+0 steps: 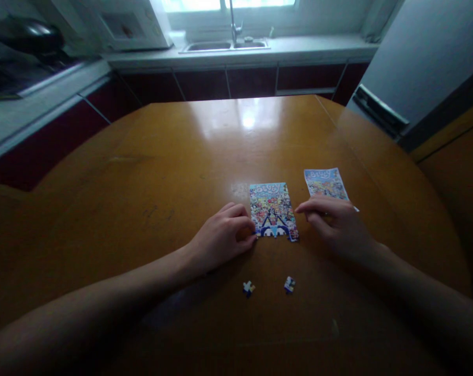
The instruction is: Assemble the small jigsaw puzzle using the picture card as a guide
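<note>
A nearly whole jigsaw puzzle (271, 206) lies flat on the table, with a crowded colourful picture and a ragged lower edge. At its lower left corner, the thumb and fingers of my left hand (228, 230) are pinched together over a small puzzle piece (255, 236), mostly hidden; whether it is joined to the rest I cannot tell. My right hand (336, 222) hovers just right of the puzzle, fingers loosely bent and apart, holding nothing visible. Behind it, partly covered, is a printed picture sheet (324, 180). Two loose pieces, one on the left (249, 288) and one on the right (289, 284), lie nearer me.
The wooden table (161, 156) has a rounded outline and reflects window light. Beyond it runs a counter with a sink (208, 46) and a tap (233, 28). A dark pan (28, 34) stands on the stove at far left; a pale refrigerator (424, 57) is at right.
</note>
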Demonstrator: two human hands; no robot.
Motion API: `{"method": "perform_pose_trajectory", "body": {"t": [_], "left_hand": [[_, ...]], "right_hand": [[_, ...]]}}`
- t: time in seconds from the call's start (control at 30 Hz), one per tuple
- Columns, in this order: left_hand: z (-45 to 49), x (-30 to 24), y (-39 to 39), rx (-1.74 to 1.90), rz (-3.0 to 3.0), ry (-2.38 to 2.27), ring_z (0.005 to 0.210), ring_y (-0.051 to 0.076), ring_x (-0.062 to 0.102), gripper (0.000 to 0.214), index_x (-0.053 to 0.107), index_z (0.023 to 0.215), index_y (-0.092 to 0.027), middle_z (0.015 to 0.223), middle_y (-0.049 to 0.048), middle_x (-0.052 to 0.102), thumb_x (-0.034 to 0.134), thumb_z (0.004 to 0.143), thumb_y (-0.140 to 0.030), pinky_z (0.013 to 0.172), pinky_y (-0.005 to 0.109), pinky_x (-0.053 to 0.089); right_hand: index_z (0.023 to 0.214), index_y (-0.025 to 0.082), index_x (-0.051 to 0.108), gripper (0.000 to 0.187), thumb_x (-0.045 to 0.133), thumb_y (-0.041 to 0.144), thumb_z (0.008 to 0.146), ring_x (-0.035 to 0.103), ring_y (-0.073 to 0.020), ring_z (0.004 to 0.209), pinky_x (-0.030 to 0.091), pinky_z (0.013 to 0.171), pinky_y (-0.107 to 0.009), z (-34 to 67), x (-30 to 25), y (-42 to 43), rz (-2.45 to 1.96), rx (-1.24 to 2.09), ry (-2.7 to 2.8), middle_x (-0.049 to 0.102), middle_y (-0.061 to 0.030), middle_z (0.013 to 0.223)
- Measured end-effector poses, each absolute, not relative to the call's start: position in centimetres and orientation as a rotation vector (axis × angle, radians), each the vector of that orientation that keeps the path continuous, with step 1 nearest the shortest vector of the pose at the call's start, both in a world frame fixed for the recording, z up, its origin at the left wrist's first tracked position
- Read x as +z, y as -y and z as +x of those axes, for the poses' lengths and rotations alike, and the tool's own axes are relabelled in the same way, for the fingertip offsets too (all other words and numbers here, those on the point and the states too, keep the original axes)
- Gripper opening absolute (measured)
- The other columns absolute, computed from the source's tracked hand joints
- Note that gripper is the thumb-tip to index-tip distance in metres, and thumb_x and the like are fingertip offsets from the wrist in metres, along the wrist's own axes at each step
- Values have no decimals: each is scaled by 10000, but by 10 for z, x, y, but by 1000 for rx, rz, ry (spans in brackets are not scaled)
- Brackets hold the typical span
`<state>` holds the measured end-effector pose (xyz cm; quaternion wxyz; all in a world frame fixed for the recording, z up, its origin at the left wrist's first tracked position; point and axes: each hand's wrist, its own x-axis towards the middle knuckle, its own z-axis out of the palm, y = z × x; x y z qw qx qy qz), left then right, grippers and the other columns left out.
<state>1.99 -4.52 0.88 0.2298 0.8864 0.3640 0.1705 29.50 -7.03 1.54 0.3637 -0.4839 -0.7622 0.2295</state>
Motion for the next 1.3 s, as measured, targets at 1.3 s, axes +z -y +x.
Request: {"method": "perform_pose_trajectory", "body": {"t": [1.3], "left_hand": [[15,11,37,500,2594,-800,885,184,520,183,757,865,-231,905,51,600,591,933,-268,808,330,454]], "right_hand": [[882,228,700,221,522,97,875,641,-176,763,470,704,-342,294,16,71,-1216,601,1980,698,-20,816]]}}
